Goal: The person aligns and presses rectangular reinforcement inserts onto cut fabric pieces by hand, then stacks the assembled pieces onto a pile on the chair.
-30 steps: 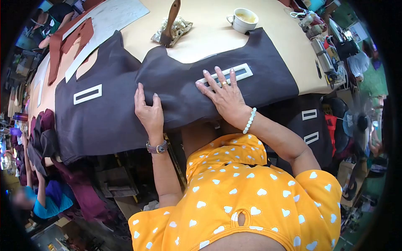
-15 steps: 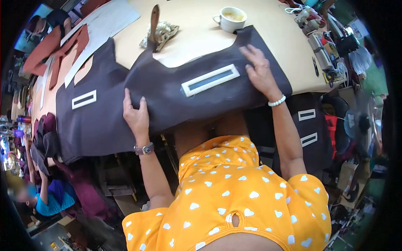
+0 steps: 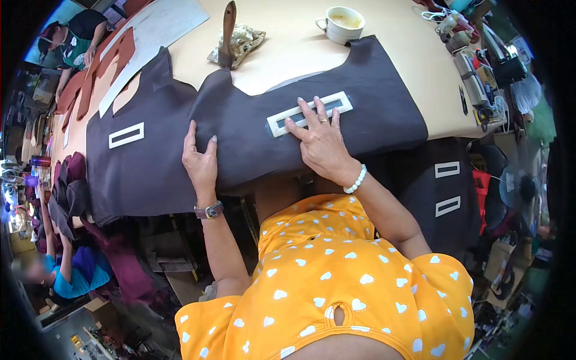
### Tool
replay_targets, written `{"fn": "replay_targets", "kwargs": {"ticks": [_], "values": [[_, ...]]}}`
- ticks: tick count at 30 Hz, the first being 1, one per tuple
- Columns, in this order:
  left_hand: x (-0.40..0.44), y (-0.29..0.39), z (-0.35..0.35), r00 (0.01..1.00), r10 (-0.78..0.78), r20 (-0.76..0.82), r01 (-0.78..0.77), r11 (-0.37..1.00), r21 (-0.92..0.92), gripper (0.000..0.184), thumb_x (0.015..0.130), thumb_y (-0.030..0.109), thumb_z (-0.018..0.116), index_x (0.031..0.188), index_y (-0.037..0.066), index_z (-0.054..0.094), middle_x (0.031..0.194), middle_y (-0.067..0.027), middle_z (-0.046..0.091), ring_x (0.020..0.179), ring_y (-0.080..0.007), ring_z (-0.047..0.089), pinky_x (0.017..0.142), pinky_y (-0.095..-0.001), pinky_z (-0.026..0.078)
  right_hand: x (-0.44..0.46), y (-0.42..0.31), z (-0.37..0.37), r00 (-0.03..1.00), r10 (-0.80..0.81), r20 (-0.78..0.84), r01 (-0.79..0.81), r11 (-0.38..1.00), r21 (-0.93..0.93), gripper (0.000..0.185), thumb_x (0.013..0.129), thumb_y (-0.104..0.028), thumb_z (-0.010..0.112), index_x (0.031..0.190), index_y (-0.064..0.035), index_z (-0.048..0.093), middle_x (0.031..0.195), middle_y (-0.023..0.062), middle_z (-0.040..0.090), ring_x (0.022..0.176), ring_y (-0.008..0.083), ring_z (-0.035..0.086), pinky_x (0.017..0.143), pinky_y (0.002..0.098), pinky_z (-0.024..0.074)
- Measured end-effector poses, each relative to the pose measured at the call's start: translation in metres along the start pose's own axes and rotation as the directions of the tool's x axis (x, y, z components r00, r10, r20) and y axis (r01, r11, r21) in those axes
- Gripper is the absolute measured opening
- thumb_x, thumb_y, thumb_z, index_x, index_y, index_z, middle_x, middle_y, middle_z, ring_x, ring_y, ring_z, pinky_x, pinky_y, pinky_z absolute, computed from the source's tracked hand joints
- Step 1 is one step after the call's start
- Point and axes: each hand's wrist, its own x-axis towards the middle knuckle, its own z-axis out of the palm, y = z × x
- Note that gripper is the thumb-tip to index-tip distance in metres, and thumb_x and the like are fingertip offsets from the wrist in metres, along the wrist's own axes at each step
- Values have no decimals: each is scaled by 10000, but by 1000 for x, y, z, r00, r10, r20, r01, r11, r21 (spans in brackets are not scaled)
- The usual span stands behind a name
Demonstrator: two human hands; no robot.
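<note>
- Nearest, the wearer's yellow dress (image 3: 324,276), patterned with white hearts, falls below the outstretched arms, close to the front edge of the work.
- The left hand (image 3: 200,167), wearing a wristwatch (image 3: 210,210), rests at the left part of a dark brown leather-like panel (image 3: 246,150); its grip is parted between thumb and forefinger, and whether it pinches the edge cannot be told.
- The right hand (image 3: 324,144), ringed and wearing a beaded bracelet (image 3: 358,180), has moved from the panel's upper right back onto a pale rectangular frame (image 3: 346,104), its grip spread, fingertips touching the border and slot.
- That shift puts contact on the frame itself, while the left hand appears to steady the panel, which lies across the tabletop (image 3: 408,54) and overhangs its near edge.
- To the left, a second dark panel (image 3: 144,174) bears a smaller frame (image 3: 126,142); to the right, a hanging dark panel (image 3: 414,192) shows two more.
- Beyond, a wooden-handled brush (image 3: 228,36) leans at a crumpled, mottled lump (image 3: 245,42), with a white cup (image 3: 343,33) of yellowish contents to its right.
- Farther off, a co-worker in a dark top (image 3: 87,25) reaches over rust-coloured pieces (image 3: 90,84).
</note>
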Motion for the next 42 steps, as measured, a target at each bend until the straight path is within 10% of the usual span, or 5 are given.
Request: {"fn": "replay_targets", "kwargs": {"ticks": [15, 17, 23, 33, 42], "values": [[4, -2, -8, 995, -14, 99, 18, 999, -40, 490, 740, -9, 649, 1213, -17, 524, 1146, -158, 582, 1052, -237, 557, 925, -305, 403, 27, 53, -25, 983, -100, -153, 155, 899, 409, 417, 647, 70, 417, 773, -190, 719, 1305, 157, 458, 1284, 415, 285, 1029, 602, 187], [9, -9, -10, 990, -30, 136, 46, 992, -115, 483, 749, -15, 649, 1215, -24, 523, 1146, -146, 582, 1040, -214, 554, 920, -294, 409, 34, 88, -51, 915, 120, -385, 59, 904, 422, 385, 644, 57, 435, 846, -137, 699, 1196, 206, 519, 1120, 358, 488, 986, 379, 370], [21, 15, -17, 943, -174, 285, 279, 879, -386, 453, 782, -35, 634, 1217, -60, 509, 1151, -120, 555, 997, -151, 541, 898, -249, 422, 36, 190, -71, 616, 712, -338, -758, 653, -7, 612, 738, -240, 640, 1272, -23, 431, 1170, 200, 546, 1102, 341, 516, 942, 433, 405], [36, 33, -20, 898, -133, 419, 262, 928, -266, 485, 759, -103, 520, 1238, -27, 511, 1142, -109, 569, 950, -119, 548, 857, -210, 425, 56, 207, -77, 650, 758, -50, -540, 507, 672, 729, 635, -58, 675, 1290, 66, 381, 1013, 224, 618, 853, 264, 630, 791, 329, 494], [21, 68, -57, 988, 85, 126, -76, 994, -78, 491, 774, -72, 518, 1263, -35, 479, 1283, -136, 507, 1192, -189, 463, 1013, -280, 318, 45, 195, -82, 684, 501, -530, -101, 785, 612, 713, 691, -97, 727, 1283, 75, 370, 1229, 258, 478, 1159, 299, 487, 957, 341, 412]]}}
